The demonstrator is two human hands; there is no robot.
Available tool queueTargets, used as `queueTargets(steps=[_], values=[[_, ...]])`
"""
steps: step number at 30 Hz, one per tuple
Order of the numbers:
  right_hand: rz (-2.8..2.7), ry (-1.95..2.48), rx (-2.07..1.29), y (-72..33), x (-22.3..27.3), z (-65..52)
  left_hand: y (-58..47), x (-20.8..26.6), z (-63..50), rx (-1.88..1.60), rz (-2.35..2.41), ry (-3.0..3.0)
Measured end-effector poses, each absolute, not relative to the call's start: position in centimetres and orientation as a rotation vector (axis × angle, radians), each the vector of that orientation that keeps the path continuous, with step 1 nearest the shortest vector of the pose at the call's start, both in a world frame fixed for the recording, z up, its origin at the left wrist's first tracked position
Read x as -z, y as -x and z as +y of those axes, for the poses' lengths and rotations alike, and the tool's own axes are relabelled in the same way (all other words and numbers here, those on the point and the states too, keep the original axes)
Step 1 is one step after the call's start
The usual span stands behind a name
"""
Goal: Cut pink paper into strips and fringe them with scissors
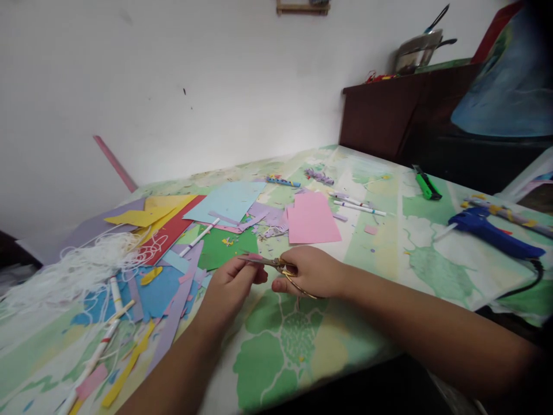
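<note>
Snipping neatly calls for short cuts and a steady hold: the right hand (pixel 314 270) grasps scissors (pixel 275 263), the left hand (pixel 228 293) pinches what seems pink paper (pixel 254 257) beside them, above the worktop (pixel 268 357).

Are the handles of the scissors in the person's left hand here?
No, the right hand grips the scissors at the handle end, with the left hand by the blades.

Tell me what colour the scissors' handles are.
Gold-coloured, on the scissors held in the right hand; the head view shows them best.
</note>
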State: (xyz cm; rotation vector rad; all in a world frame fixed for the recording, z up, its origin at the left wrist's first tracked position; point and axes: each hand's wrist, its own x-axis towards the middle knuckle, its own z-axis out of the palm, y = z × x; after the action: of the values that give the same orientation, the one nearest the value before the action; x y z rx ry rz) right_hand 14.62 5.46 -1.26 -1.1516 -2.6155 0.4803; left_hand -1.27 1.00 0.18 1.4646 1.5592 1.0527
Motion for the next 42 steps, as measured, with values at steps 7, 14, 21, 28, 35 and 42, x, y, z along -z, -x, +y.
queueTargets(steps=[7,14,21,28,35,42], values=[[-2.634,1.148,-0.402,-14.77,1.13,5.38,1.23,-0.31,0.76,-1.022,1.529,-1.486],[-2.663,1.142,-0.362,-14.86,1.18,5.42,1.30,0.08,0.82,-1.056,1.497,-1.485],[-2.666,1.156,-0.373,-14.86,1.24,5.48,1.11,-0.59,0.68,-0.994,1.518,-1.463],[-2.650,1.156,-0.390,-14.92,1.37,5.71,1.27,0.04,0.63,-1.047,1.526,-1.476],[-2.630,1.178,-0.386,-14.94,1.40,5.80,1.25,-0.13,0.66,-1.033,1.505,-1.446],[-2.687,1.195,-0.441,-14.95,1.07,5.58,1.08,-0.16,0.66,-1.062,1.506,-1.400]])
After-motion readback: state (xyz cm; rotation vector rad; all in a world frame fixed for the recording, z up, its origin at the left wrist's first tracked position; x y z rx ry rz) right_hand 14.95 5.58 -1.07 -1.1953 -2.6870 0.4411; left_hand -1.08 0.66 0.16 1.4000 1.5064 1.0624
